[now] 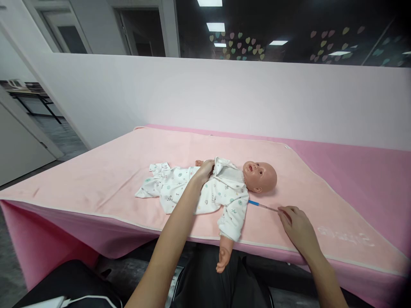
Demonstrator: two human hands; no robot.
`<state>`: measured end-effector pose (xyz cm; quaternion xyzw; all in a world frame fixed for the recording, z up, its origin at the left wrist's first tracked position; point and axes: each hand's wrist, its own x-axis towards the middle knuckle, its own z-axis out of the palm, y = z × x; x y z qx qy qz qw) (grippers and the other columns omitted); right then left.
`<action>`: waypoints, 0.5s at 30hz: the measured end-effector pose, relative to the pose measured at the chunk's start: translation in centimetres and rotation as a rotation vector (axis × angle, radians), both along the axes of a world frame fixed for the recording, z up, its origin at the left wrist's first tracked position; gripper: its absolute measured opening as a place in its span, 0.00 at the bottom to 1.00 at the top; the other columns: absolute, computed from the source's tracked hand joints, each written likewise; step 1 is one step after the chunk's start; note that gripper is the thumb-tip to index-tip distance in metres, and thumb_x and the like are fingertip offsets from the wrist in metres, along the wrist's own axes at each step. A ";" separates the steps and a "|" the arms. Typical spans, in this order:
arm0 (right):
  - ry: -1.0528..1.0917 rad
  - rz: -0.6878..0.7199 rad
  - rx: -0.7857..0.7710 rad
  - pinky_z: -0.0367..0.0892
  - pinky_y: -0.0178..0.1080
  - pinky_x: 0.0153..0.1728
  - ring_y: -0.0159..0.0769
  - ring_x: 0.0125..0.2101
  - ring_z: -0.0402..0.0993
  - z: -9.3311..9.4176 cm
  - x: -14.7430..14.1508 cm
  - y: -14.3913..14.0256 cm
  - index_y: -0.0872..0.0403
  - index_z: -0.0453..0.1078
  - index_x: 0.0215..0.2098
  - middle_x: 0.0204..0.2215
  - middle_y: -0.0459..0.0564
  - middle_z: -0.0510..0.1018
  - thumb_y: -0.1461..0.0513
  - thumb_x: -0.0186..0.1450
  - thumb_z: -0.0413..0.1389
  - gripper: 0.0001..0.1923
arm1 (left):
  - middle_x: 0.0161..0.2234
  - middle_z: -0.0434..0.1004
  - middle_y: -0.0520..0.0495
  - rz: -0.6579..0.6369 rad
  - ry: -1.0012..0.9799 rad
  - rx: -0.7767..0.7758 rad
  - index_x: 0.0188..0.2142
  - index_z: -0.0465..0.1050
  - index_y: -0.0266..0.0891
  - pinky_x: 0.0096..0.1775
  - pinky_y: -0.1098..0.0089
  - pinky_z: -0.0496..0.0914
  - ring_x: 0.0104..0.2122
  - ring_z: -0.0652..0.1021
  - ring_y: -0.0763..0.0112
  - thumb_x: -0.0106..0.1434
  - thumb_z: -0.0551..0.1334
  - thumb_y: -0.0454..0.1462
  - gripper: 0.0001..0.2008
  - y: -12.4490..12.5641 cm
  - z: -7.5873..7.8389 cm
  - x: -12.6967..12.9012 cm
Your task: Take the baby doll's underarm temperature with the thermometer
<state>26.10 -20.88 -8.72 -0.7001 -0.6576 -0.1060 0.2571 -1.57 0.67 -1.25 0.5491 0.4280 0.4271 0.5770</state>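
Note:
A baby doll [259, 176] lies on its back in a white printed outfit [180, 184], its head to the right. My left hand [205, 170] is closed at the chest on the front edge of the outfit; its fingertips are partly hidden. On the near side, my right hand [293, 222] pinches the end of a thin thermometer [261, 206], a slender rod with a blue section. The blue part points at the doll's near shoulder, and its tip is hidden by the sleeve. The doll's near arm [225, 253] hangs over the table's front edge.
A peach blanket [112, 171] covers most of the pink-draped table [362, 175]. Behind it stands a white half wall [240, 98] with dark glass above. A white device with a cable [61, 302] rests at the lower left, by my dark-clothed legs.

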 end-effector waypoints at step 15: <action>0.356 -0.059 0.367 0.66 0.33 0.30 0.33 0.28 0.73 10.8 -7.7 0.9 0.51 0.70 0.34 0.29 0.46 0.77 0.57 0.61 0.51 0.09 | 0.30 0.76 0.47 -0.158 -0.242 -0.080 0.35 0.73 0.35 0.36 0.72 0.70 0.30 0.76 0.71 0.42 0.71 0.37 0.19 -1.3 1.5 -1.1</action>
